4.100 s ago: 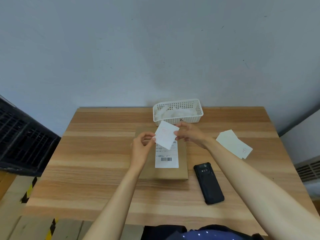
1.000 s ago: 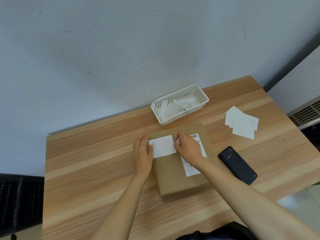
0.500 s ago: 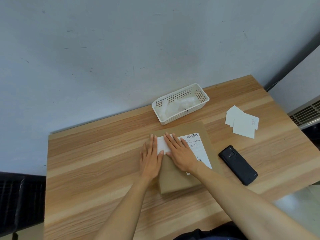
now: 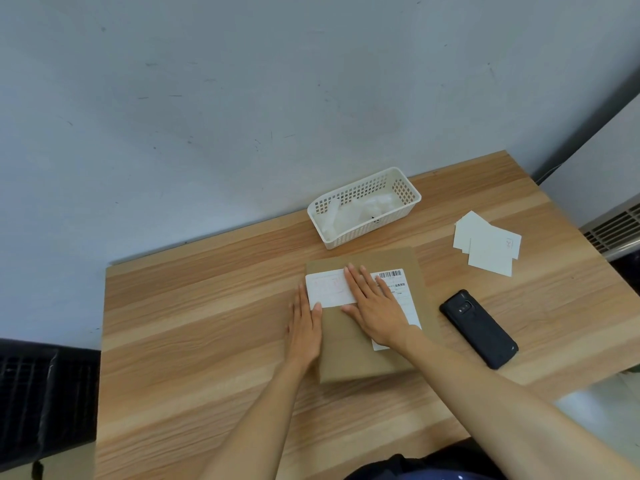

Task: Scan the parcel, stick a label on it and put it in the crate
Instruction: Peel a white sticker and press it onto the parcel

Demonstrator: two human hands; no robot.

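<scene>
Two bare forearms are seen reaching from the near edge of the tabletop [image 4: 194, 358] toward the parcel [image 4: 356, 344], a flat brown package lying near the tabletop's centre. The left hand [image 4: 304, 327] is laid flat with fingers extended and together, palm down, at the parcel's left edge, partly on the wood and partly on the parcel; its fingertips touch the lower left corner of the label [image 4: 329, 289]. The right hand [image 4: 375, 304] is spread flat, palm down, on top of the parcel, covering the right end of the label and part of the printed shipping slip [image 4: 403, 299] beside it. Nothing is pinched by either hand. The label is seen lying flat across the far left part of the parcel's top face, with faint red marking on it. A barcode is visible at the far end of the shipping slip.

Right of the parcel, a black handheld scanner [image 4: 479, 329] lies flat on the wood, apart from it. Farther right of the parcel, a small stack of white cards [image 4: 486, 247] is noted. Just beyond the parcel, a white perforated basket [image 4: 363, 209] holding crumpled white material is set. Well left of the parcel, below tabletop level, part of a black crate [image 4: 41, 400] is visible.
</scene>
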